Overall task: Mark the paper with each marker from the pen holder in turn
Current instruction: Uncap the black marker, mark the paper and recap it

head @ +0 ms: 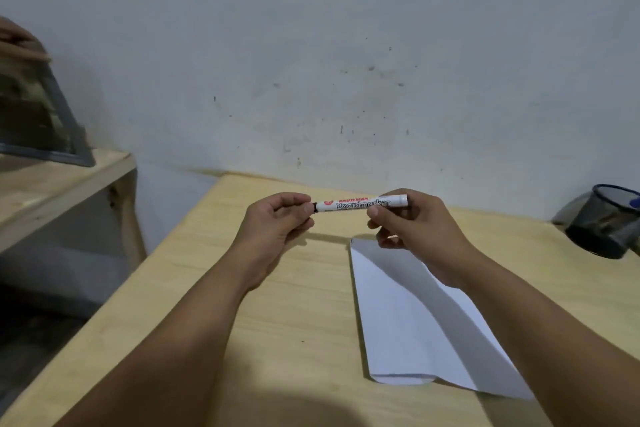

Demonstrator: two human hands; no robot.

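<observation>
A white marker [360, 204] printed "Boardmarker" is held level above the bench [294, 305], its ends pinched by left hand [277, 222] and right hand [412, 222] fingers.

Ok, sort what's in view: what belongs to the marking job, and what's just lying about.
Job: board marker, held by left hand and right hand; paper; mesh pen holder.
Lying about: dark framed object on the wooden shelf.

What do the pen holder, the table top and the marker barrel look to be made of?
Pen holder: dark metal mesh by the look, since its wall is see-through and finely gridded.
Table: pale wood or wood laminate, matte, with faint grain lines; cannot tell which.
Marker: probably smooth white plastic with a slight sheen and printed lettering.
</observation>
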